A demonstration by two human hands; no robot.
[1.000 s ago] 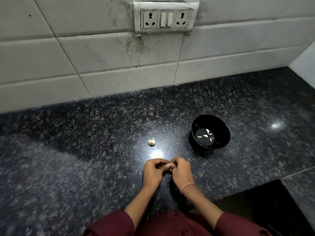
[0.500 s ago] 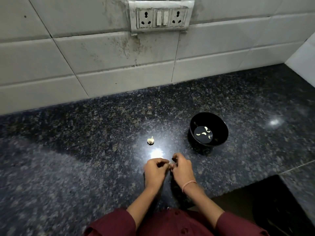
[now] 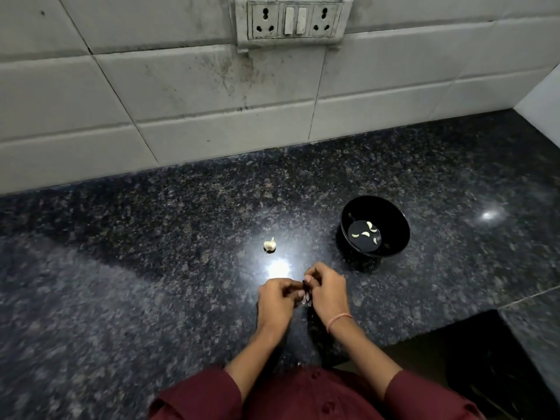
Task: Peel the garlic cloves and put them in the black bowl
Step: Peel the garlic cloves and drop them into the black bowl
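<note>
Counter: dark speckled granite countertop (image 3: pixel 151 268), glossy, with a bright lamp glare just beyond the hands and a smaller one to the right of the bowl.
Background: grey-white tiled wall (image 3: pixel 181 86), stained below a socket plate (image 3: pixel 295 21) that carries two sockets with two rocker switches between them; any marking on it is too small to read.
Edges: the counter meets the tiled wall at the back and a pale side wall (image 3: pixel 542 95) at the far right; at the near right the front edge steps back around a dark recess (image 3: pixel 485 359).
Room: the granite runs wide to the left of the hands and back to the wall.
Left hand (image 3: pixel 277 301): fingers curled, pinching a small pale garlic clove (image 3: pixel 306 300) at the fingertips, low over the counter.
Right hand (image 3: pixel 327 294): fingers curled onto the same clove, fingertips meeting the left's; a thin pink band (image 3: pixel 339 319) circles the wrist.
Black bowl (image 3: pixel 391 213): stands on the counter beyond and right of the hands, near but apart from them.
Peeled cloves (image 3: pixel 365 234): about five pale pieces lie on the bowl's floor.
Garlic bulb (image 3: pixel 269 244): a small whitish remnant sits on the counter beyond the left hand, left of the bowl and well apart from it.
Sleeves (image 3: pixel 200 395): maroon, at the lower edge of the view.
</note>
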